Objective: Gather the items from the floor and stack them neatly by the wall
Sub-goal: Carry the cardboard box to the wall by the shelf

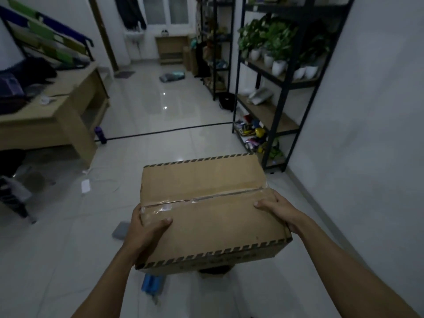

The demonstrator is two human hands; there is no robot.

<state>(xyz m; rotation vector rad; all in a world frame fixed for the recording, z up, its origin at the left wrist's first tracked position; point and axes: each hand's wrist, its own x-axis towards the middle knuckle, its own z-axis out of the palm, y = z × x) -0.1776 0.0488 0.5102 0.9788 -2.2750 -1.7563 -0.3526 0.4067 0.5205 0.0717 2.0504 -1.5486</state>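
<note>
Head view: cardboard box (pixel 206 210) held between left hand (pixel 146 230) and right hand (pixel 278 210).

- Cardboard box (pixel 206 210), centre frame: brown, black dashed edging.
- Floor (pixel 160 106): glossy white tiles.
- Shelf rack (pixel 284 83), upper right: black frame.
- Bottle (pixel 100 134), left: purple.

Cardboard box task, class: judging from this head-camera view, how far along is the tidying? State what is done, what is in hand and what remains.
Done: no stack shows by the wall yet. In hand: the cardboard box is lifted, with the left hand and right hand gripping its sides. Left: a grey flat item, a blue item and a far bundle still lie on the floor.
</note>
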